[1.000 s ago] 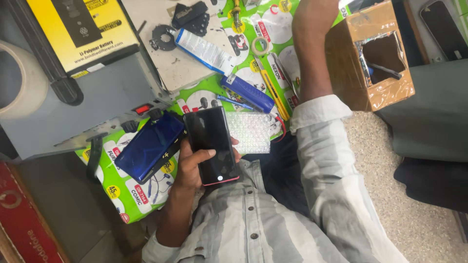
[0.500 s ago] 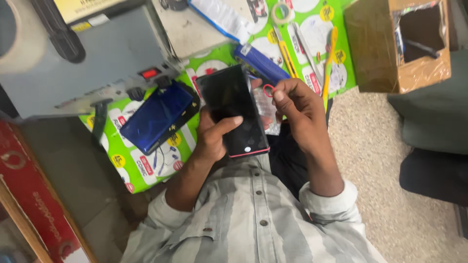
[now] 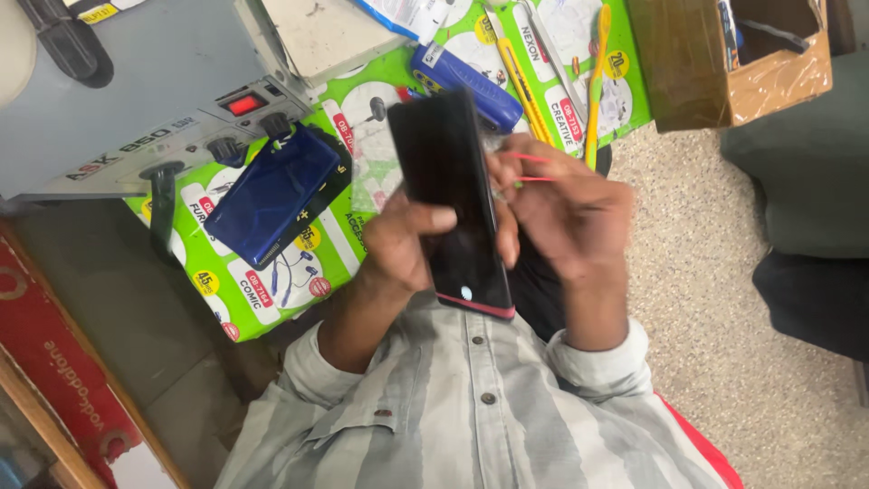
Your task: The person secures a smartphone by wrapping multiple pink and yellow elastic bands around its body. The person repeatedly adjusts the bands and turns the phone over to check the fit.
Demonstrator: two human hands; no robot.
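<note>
My left hand (image 3: 405,246) grips a black phone (image 3: 450,195) with a dark screen and a red lower edge, thumb laid across the glass. It holds the phone upright over my lap, above my grey striped shirt (image 3: 471,407). My right hand (image 3: 566,217) presses against the phone's right side, its fingers closed on a small tool with thin red handles (image 3: 529,167). The tool's tip is hidden behind the phone and my fingers.
A blue phone back (image 3: 272,192) lies on a green printed sheet (image 3: 272,290). A grey box with a red switch (image 3: 136,100) stands at the upper left. Nearby are a blue handle (image 3: 471,86), a yellow tool (image 3: 597,72), a cardboard box (image 3: 733,68) and speckled floor (image 3: 724,299).
My right hand came back from reaching over the sheet and now works at the phone's side with the red-handled tool. The phone has been lifted closer and tilted.
</note>
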